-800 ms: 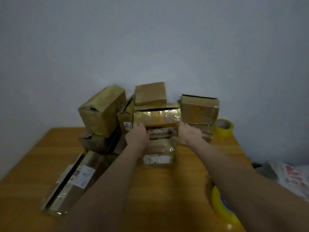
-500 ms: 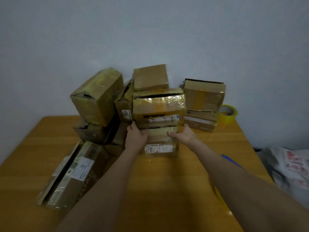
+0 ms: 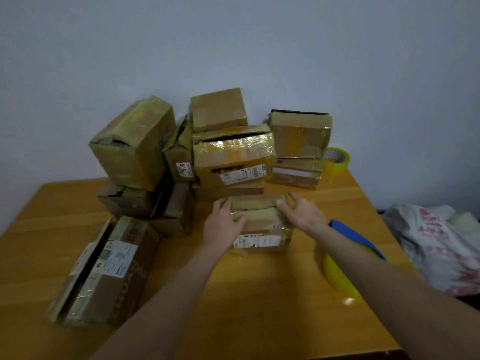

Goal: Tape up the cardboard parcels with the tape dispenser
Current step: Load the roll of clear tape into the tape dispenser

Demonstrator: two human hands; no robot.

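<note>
Left hand, right hand — apparently both round the small parcel.

1. Small parcel: brown cardboard wrapped in glossy tape, with a white label on its near face. It lies flat mid-bench, gripped at its ends by the left hand and right hand.
2. Stacked parcels: worn, taped boxes heaped along the far edge, some tilted.
3. Long parcel: labelled, flat near the left edge.
4. Tape dispenser: blue and yellow, near the right edge, partly hidden by the right forearm.
</note>
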